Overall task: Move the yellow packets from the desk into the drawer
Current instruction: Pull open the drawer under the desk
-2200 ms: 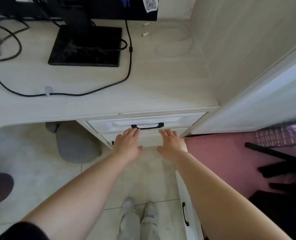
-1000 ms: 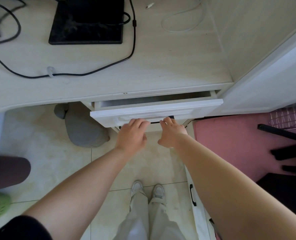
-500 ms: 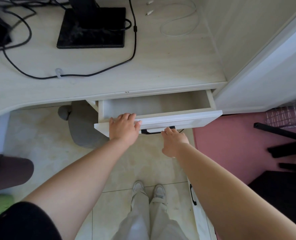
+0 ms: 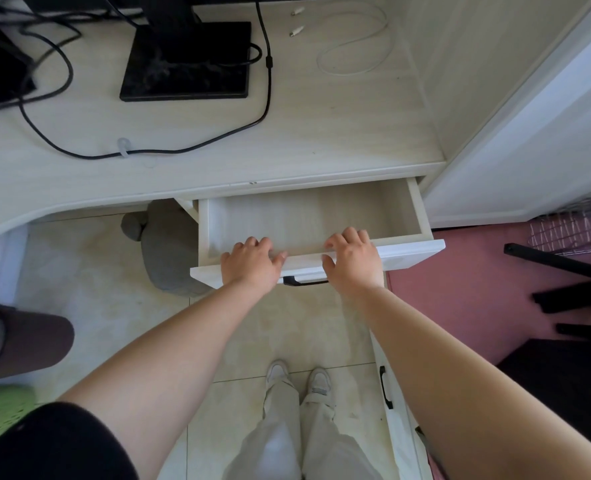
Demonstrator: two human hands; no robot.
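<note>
The top drawer [image 4: 307,216] under the desk [image 4: 321,140] stands pulled out, and its pale wooden bottom is bare. My left hand [image 4: 250,265] grips the top edge of the white drawer front, fingers curled over it into the drawer. My right hand [image 4: 352,259] grips the same edge further right, thumb on the front face. The black drawer handle [image 4: 306,281] shows between my wrists. No yellow packets appear anywhere in view, neither on the desk nor in the drawer.
A black monitor base [image 4: 186,64] and black cables [image 4: 266,81] lie on the desk, with a white cable [image 4: 356,39] at the back right. A grey cushion-like object [image 4: 165,251] sits under the desk. A white panel with a black handle [image 4: 385,388] is by my right leg.
The drawer went from closed to pulled far out. My right hand moved from the handle up onto the drawer front's top edge beside my left hand.
</note>
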